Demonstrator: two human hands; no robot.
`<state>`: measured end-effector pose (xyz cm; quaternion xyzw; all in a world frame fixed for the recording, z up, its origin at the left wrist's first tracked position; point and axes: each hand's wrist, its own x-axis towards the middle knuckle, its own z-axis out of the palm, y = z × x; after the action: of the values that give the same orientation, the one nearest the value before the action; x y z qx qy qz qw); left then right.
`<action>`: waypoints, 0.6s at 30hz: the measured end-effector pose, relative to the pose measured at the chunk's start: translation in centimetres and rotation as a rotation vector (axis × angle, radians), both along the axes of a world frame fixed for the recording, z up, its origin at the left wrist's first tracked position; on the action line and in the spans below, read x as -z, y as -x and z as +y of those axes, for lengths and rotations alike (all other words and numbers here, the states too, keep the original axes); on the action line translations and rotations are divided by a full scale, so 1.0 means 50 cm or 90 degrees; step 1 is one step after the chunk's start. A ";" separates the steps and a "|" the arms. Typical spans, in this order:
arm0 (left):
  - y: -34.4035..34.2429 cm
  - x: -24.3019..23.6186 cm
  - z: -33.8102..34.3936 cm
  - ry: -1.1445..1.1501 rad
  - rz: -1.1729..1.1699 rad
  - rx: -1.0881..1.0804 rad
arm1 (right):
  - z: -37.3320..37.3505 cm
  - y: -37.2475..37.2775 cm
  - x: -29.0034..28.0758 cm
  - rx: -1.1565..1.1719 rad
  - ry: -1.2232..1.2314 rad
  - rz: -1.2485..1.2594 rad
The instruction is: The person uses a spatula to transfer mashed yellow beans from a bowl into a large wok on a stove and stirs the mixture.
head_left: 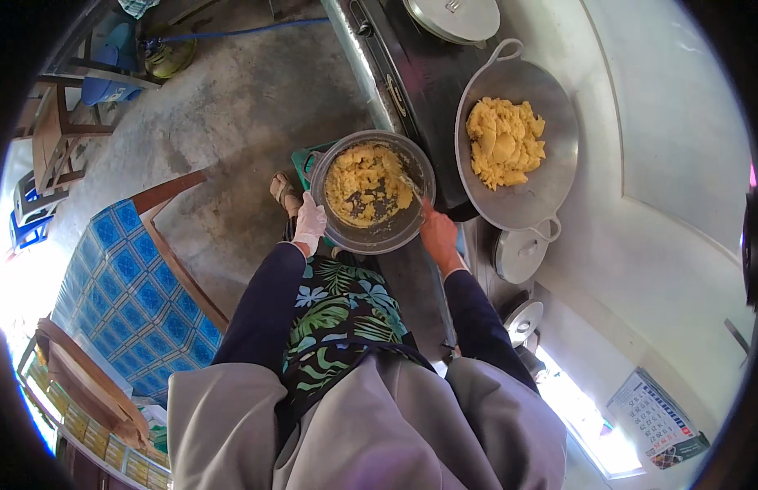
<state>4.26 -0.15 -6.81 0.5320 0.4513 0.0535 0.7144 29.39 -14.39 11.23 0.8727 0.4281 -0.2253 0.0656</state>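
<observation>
A round grey metal pot [421,161] stands in front of me with a crumbly yellow mash [358,173] spread inside it. My left hand [310,223], in a thin whitish glove, grips the pot's near left rim. My bare right hand [439,233] is closed round the handle of a metal spoon [412,186] at the pot's right side. The spoon's tip is in the mash at the right inner wall. To the right, a large two-handled wok [550,184] holds a heap of the same yellow mash [505,140].
A black stove [412,73] runs beside the pot, with a flat lid [461,15] on its far end. Pot lids [519,255] lie below the wok, along the wall. A table with a blue checked cloth [142,286] stands at left; wooden chairs [56,135] are farther off.
</observation>
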 end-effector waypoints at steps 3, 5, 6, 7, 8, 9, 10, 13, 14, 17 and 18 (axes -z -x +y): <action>-0.027 -0.001 -0.021 -0.569 0.338 0.437 | 0.034 0.011 -0.041 0.023 0.038 -0.006; -0.037 0.014 -0.025 0.175 -0.067 -0.125 | 0.081 0.001 -0.046 -0.071 -0.043 -0.037; -0.014 0.044 -0.020 0.166 -0.074 -0.119 | 0.113 -0.009 -0.036 -0.083 -0.054 -0.031; 0.007 0.069 -0.012 0.155 -0.082 -0.111 | 0.143 -0.018 -0.023 -0.179 -0.033 -0.054; 0.038 0.106 -0.004 -0.149 0.095 0.056 | 0.178 -0.013 -0.027 -0.283 -0.023 -0.078; 0.036 0.106 -0.021 -0.226 0.062 0.018 | 0.167 -0.027 -0.016 -0.282 -0.021 -0.075; 0.038 0.106 -0.028 -0.315 0.037 -0.021 | 0.154 -0.049 -0.012 -0.266 -0.026 -0.064; -0.024 0.009 -0.028 0.254 -0.044 -0.273 | 0.018 -0.082 0.008 -0.172 0.048 -0.057; -0.044 -0.025 -0.021 0.574 -0.064 -0.380 | -0.022 -0.074 0.007 -0.127 0.086 -0.052; -0.034 -0.060 -0.018 0.451 -0.091 -0.507 | -0.094 0.004 0.045 -0.178 0.069 0.057; -0.052 -0.084 -0.016 0.670 -0.172 -0.616 | -0.173 0.019 0.098 -0.293 0.115 0.062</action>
<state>6.86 -0.93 -2.59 -0.1528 0.5099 0.2046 0.8215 28.46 -23.06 6.31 0.7308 0.5966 -0.2835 0.1720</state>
